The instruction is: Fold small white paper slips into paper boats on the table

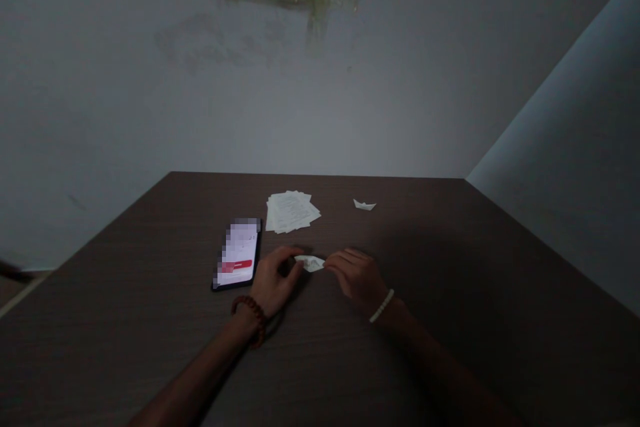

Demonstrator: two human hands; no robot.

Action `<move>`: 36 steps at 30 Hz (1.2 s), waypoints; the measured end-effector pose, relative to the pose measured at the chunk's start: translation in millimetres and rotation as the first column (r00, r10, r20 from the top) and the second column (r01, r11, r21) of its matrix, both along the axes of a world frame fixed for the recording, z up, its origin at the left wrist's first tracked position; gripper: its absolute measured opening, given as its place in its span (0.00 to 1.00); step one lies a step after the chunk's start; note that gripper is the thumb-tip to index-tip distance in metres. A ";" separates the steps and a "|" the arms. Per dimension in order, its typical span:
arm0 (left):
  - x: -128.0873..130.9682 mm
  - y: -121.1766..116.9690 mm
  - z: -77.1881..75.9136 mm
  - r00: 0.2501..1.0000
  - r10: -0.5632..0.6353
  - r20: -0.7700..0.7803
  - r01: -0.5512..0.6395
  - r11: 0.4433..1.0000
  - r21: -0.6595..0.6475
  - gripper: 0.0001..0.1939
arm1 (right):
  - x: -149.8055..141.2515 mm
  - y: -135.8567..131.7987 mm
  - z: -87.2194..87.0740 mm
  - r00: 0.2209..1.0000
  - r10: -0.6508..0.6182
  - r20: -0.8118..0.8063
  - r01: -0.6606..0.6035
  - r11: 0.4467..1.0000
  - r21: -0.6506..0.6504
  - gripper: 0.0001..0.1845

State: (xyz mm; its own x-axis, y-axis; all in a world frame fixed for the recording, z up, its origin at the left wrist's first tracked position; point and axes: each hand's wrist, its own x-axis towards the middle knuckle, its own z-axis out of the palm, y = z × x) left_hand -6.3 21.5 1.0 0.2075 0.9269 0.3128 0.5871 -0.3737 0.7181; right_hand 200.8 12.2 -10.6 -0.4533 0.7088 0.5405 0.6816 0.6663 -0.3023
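A small folded piece of white paper (pixel 311 263) is stretched between my two hands, low over the table. My left hand (pixel 274 278) pinches its left end between thumb and fingers. At the other end, my right hand (pixel 356 275) grips the paper's tip, with the fingers bent and close together. Faint printing or creases show on the paper's middle; both its ends are partly hidden by my fingertips. Beyond my right hand, a small white paper boat (pixel 365 205) sits on the table.
The dark wooden table (pixel 150 340) meets a stained wall (pixel 400 113) at its far edge. A loose stack of printed paper sheets (pixel 291 212) lies beyond my left hand. Left of that hand is a phone (pixel 239 255) with its screen lit.
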 end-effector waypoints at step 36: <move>0.9 -1.2 -4.5 0.961 -0.259 -0.098 0.274 0.938 0.213 0.07 | 6.6 6.5 -4.5 0.971 0.029 -0.236 -0.068 0.985 -0.159 0.07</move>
State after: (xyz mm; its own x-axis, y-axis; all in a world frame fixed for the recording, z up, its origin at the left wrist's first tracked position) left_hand -5.4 20.3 -3.5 0.4651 0.7430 0.4813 0.4881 -0.6688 0.5608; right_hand 207.4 18.7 -15.2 -0.3655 0.7772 0.5121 0.5479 0.6245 -0.5567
